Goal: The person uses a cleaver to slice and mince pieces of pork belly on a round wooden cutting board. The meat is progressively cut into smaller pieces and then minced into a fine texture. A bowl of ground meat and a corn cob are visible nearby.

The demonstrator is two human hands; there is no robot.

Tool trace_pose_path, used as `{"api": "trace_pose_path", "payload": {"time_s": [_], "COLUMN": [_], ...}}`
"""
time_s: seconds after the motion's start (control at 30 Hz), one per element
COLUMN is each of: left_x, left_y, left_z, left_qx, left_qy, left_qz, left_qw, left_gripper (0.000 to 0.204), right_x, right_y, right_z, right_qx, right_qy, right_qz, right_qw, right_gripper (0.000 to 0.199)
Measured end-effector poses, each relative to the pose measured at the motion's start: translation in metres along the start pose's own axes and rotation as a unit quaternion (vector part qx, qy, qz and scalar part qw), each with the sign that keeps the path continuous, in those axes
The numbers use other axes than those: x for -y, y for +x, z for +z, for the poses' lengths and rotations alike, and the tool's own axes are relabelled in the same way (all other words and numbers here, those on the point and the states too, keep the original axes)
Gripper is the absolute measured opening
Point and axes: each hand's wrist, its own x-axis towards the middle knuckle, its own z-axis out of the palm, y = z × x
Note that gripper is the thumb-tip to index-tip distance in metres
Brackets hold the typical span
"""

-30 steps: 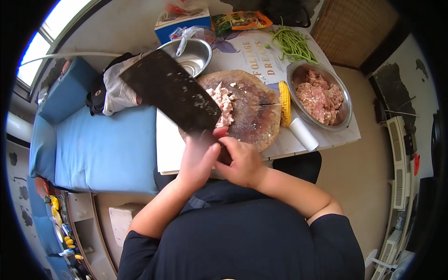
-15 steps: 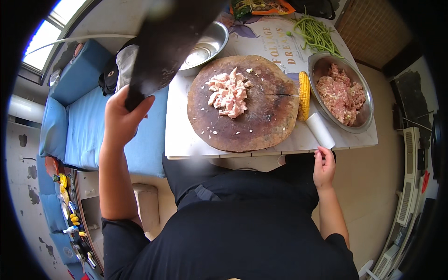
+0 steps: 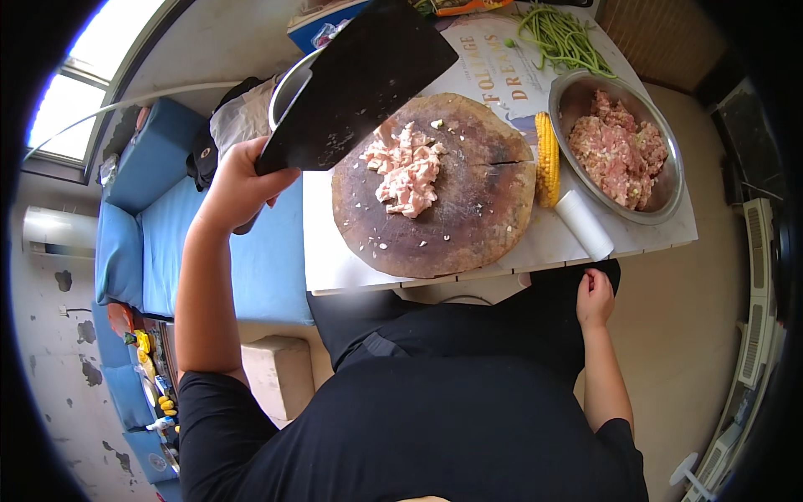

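Observation:
My left hand (image 3: 240, 186) is closed round the handle of a broad, dark cleaver (image 3: 360, 84). The blade is raised above the left far side of a round wooden chopping board (image 3: 468, 226), with small bits stuck to its face. On the board lies a heap of chopped pale pink meat (image 3: 407, 171), with little white scraps scattered about. My right hand (image 3: 595, 297) is by my thigh, off the table's near edge, its fingers curled; whether they hold anything I cannot make out. Nearest to it is a white roll (image 3: 584, 224) on the table.
Right of the board lie a corn cob (image 3: 547, 159) and a metal bowl (image 3: 676, 188) of minced meat (image 3: 619, 155). Green beans (image 3: 565, 42) sit at the far right of the table. Behind the cleaver, another bowl (image 3: 286, 94) is partly hidden. A blue sofa (image 3: 171, 226) stands on the left.
The cleaver has tilted, with its blade swinging rightward and down over the board. My right hand has drawn back from the white roll toward my thigh. The view has shifted slightly.

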Motion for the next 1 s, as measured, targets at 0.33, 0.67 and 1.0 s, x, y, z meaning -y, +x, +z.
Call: {"api": "trace_pose_path", "payload": {"time_s": [0.33, 0.67, 1.0], "left_x": [0.001, -0.002, 0.004], "left_y": [-0.019, -0.017, -0.029], "left_z": [0.038, 0.064, 0.088], "left_qx": [0.017, 0.088, 0.090], "left_qy": [-0.012, -0.022, 0.070], "left_qz": [-0.105, -0.158, -0.162], "left_qw": [0.994, 0.983, 0.980], "left_gripper": [0.015, 0.030, 0.023], "right_x": [0.003, 0.006, 0.008], "right_y": [-0.001, 0.003, 0.007], "right_z": [0.001, 0.008, 0.008], "right_qx": [0.005, 0.006, 0.012], "right_qy": [-0.017, -0.032, -0.027], "right_qz": [0.016, 0.011, 0.015], "right_qw": [1.000, 0.999, 0.999], "right_gripper": [0.011, 0.011, 0.011]}}
